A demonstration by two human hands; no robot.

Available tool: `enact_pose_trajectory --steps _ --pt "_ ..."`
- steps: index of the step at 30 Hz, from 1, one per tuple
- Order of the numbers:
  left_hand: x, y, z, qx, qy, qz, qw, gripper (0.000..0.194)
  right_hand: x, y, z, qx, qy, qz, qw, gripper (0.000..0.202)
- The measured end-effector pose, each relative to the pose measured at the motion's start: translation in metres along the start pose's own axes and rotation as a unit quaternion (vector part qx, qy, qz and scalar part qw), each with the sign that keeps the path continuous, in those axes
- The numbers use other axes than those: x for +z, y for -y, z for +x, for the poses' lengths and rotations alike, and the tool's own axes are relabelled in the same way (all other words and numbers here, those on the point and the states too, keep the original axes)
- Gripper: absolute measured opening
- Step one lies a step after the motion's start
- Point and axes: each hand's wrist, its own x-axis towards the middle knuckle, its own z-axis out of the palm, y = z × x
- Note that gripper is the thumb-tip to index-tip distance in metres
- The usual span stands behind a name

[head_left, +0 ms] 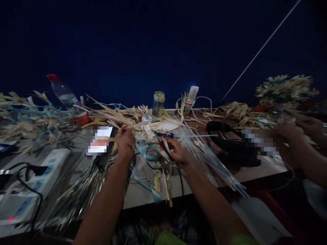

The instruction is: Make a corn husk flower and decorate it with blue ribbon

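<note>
Both my arms reach over a cluttered table. My left hand [125,141] is at the left of the middle, its fingers bent together near dry pale husk strips [127,117]; what they hold is too small to make out. My right hand [176,149] is closed on a dark-handled tool [166,149] beside a pale piece of husk. Between the hands lies a curled light blue ribbon [146,153]. A dark blue tool [165,135] rests just beyond my right hand.
Clear plastic rods [217,160] lie right, thin wires [84,190] left. Around stand a jar [158,103], a red-capped bottle [62,92], a phone [100,141], a power strip [48,177] and a black stand [230,146]. Another person's hands [293,131] are at far right.
</note>
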Motion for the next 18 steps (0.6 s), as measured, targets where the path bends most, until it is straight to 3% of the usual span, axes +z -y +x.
enact_pose_trajectory --steps 5,18 --pt "0.001 -0.001 -0.001 0.011 -0.006 0.012 1.000 0.029 0.005 -0.004 0.003 0.019 0.037 -0.061 0.997 0.030" --pt "0.005 0.004 -0.006 -0.008 0.040 0.039 0.998 0.026 0.004 -0.012 0.011 0.035 -0.011 -0.129 0.991 0.022"
